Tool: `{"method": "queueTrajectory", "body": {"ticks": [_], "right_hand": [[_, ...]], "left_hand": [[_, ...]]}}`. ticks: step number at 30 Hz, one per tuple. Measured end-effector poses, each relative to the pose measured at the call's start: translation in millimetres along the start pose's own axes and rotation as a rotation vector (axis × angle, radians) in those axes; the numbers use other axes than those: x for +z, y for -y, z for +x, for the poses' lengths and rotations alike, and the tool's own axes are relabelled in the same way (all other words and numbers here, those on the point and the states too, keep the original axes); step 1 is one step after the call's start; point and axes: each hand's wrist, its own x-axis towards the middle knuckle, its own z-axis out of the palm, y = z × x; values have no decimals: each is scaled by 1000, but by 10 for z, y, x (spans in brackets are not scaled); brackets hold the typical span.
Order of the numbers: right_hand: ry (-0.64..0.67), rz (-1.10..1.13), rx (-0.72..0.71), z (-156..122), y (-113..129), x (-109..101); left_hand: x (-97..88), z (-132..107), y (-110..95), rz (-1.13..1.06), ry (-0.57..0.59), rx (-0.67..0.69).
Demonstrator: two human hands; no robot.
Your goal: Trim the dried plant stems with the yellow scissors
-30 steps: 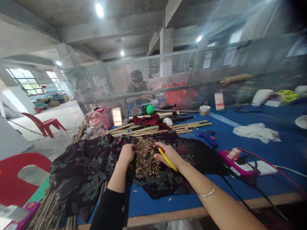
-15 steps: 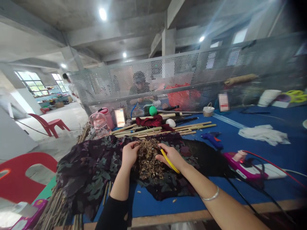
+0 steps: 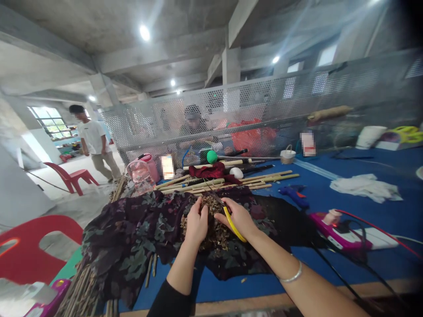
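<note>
A heap of dry, brown, crumbly plant pieces (image 3: 218,240) lies on a dark leaf-patterned cloth (image 3: 132,246) in front of me. My right hand (image 3: 238,216) is closed on scissors (image 3: 233,224) with yellow handles. Their dark blades point up and to the left, over the far side of the heap. My left hand (image 3: 196,223) is at the heap's left side, thumb and fingers drawn together against it. Whatever lies between its fingertips is hidden by the hand.
Behind the cloth lie bamboo sticks (image 3: 264,178), a green ball (image 3: 212,156) and a pink bag (image 3: 145,169). To the right are a blue glue gun (image 3: 294,196), white gloves (image 3: 366,187) and a power strip (image 3: 343,231). One person (image 3: 95,141) walks at left; another (image 3: 193,125) sits behind the mesh.
My left hand has moved right, from the heap's left edge further over it. The right hand with the scissors has barely shifted. The walking person has come into fuller view.
</note>
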Motion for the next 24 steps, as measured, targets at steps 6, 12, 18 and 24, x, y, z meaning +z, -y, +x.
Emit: {"method": "queueTrajectory", "body": {"ticks": [6,12,18,24], "right_hand": [[-60,14,23,17,-53,5],[-42,9,7,6,-49,14],[-22,11,9,-2,-59,57],[26,-16,32,-8,17,25]], "left_hand": [[-60,-36,8,362,83,213],[-57,2,31,437,91,187],[-52,3,6,421,66,108],[-59,40,84,345,90,62]]}}
